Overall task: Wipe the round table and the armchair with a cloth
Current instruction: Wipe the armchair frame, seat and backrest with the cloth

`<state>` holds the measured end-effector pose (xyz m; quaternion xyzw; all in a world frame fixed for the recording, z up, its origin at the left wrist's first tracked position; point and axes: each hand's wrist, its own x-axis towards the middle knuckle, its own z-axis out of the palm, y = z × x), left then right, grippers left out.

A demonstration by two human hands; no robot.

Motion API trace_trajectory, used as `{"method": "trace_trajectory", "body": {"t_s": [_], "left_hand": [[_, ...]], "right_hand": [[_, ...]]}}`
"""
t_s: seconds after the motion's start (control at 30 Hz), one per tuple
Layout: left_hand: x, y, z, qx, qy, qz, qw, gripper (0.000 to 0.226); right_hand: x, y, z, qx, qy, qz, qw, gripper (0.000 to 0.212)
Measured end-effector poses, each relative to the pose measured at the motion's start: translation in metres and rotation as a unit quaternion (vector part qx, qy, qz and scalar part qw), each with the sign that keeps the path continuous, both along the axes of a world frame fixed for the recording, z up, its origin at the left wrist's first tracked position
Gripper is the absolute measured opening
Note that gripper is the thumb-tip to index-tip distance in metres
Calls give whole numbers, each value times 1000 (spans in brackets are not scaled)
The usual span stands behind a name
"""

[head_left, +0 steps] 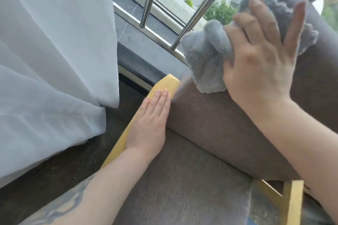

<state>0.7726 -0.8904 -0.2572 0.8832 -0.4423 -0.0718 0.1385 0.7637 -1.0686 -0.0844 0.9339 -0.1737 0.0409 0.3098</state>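
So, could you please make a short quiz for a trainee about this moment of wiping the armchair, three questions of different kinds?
1. True or false: the left hand lies flat on the yellow wooden armrest.
2. Which part of the armchair is the grey cloth on?
A. the seat cushion
B. the top of the backrest
C. a leg
3. Fill in: to the left of the chair hangs a white ____.

Key
1. True; its fingers are straight.
2. B; the right hand presses the cloth there with spread fingers.
3. curtain
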Motion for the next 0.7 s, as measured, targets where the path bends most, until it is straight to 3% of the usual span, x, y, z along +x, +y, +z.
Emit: {"method": "trace_trajectory", "body": {"t_s": [0.1, 0.17, 0.23, 0.3, 0.4, 0.47, 0.53, 0.6, 0.7], "left_hand": [[0, -2, -1, -17, -14, 1, 1000, 64], [1, -3, -3, -26, -9, -3, 1000, 59], [2, -4, -3, -23, -18, -11, 1000, 59], [1, -2, -4, -20, -18, -8, 1000, 62], [0, -2, -4, -21, -13, -1, 1000, 68], [0, -2, -3, -20, -3, 2, 1000, 71], [0, -2, -3, -24, -1, 6, 1000, 63], [0, -3, -5, -39, 6, 9, 999, 57], [0, -1, -4, -71, 29, 19, 997, 57]], "right_hand": [[13, 34, -55, -67, 166, -2, 984, 37], [19, 58, -86, -15, 271, 63, 960, 38], [23, 56, -82, 51, 301, 95, 947, 38], [21, 30, -43, 43, 269, 123, 954, 44], [14, -15, 10, -30, 40, 73, 996, 48], [5, -18, -2, -39, -24, 68, 997, 35], [-13, -8, -48, -33, 4, 155, 987, 35], [-45, -10, -85, -39, 109, 235, 965, 46], [-91, -36, -72, -53, 133, 241, 960, 53]]}}
